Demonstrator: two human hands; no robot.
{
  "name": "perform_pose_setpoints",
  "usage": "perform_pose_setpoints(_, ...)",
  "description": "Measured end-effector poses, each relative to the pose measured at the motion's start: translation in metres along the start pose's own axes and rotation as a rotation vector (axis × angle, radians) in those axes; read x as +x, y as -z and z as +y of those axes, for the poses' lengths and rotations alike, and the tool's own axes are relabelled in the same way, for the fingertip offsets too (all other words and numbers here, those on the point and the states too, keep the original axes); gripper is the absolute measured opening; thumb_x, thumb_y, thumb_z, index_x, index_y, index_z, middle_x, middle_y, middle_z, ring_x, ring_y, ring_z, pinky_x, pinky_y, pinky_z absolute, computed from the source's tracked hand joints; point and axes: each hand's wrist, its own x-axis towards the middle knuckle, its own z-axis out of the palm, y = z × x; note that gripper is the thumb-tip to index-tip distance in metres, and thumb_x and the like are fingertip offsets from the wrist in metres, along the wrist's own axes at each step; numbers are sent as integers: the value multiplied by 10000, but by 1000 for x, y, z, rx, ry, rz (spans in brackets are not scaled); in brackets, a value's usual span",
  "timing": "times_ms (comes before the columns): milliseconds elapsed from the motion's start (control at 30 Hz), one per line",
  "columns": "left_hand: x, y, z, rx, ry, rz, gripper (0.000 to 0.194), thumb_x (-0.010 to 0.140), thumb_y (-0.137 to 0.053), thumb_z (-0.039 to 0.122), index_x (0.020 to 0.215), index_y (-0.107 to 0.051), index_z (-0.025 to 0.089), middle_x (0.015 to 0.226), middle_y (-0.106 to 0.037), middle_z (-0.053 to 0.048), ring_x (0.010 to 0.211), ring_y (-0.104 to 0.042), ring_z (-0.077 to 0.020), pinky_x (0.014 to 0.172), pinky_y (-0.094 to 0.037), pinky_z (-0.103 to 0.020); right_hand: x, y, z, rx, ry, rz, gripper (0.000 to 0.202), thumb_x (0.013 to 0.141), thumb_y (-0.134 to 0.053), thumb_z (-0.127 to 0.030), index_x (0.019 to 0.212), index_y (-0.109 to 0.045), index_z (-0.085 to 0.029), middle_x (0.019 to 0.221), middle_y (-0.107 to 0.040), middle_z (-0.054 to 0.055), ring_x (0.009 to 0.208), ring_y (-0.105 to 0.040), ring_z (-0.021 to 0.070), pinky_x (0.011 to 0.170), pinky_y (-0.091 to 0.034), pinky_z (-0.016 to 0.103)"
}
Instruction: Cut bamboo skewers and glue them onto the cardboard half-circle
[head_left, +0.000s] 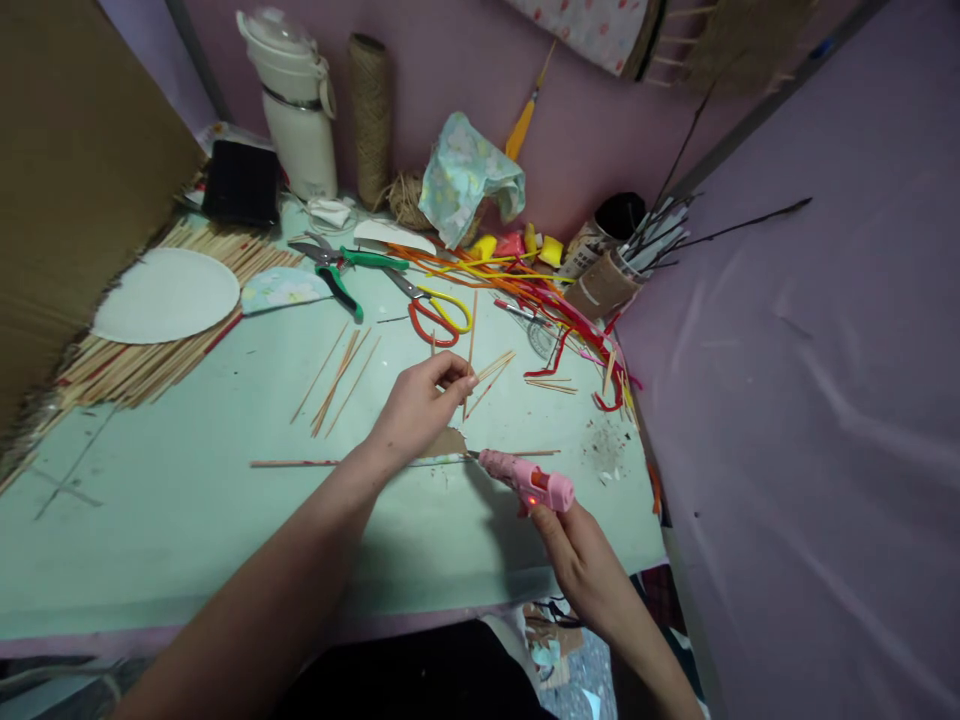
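Note:
My left hand (427, 398) is closed in a pinch at a thin wooden stick (472, 330) that stands up past the fingertips. My right hand (574, 550) is wrapped round a pink glue gun (521, 478) with a small orange-red light glowing on it. The gun's nozzle points left, at the right end of a brown cardboard piece (448, 444) below my left hand; whether it touches cannot be made out. A long stick (292, 463) lies along the cardboard's lower edge. Short loose sticks (499, 368) lie just right of my left fingertips.
Scissors (439, 310) and green-handled pruners (337, 270) lie behind my left hand. A white oval (169, 295) rests on many sticks (150, 365) at left. Pipe cleaners (480, 268), a canister (296, 130), twine (370, 120) and a twig-filled holder (604, 285) line the back.

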Motion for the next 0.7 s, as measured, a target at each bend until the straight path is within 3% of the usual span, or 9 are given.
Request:
perform_pose_setpoints(433, 0, 3, 4, 44, 28, 15, 73, 837, -558, 238, 795, -603, 200, 715, -640, 24, 694, -590, -129, 690, -448, -258, 7, -5, 0, -34, -6, -14, 372, 971, -355, -435, 1020, -668, -239, 796, -670, 62, 868, -632, 247, 766, -510, 347)
perform_pose_setpoints(700, 0, 3, 3, 70, 27, 23, 78, 836, -561, 242, 788, -602, 197, 711, -648, 20, 685, -596, -131, 684, -456, -257, 7, -6, 2, -37, -6, -14, 378, 970, -355, -439, 1081, -664, -251, 837, -693, 64, 921, -638, 258, 796, -513, 360)
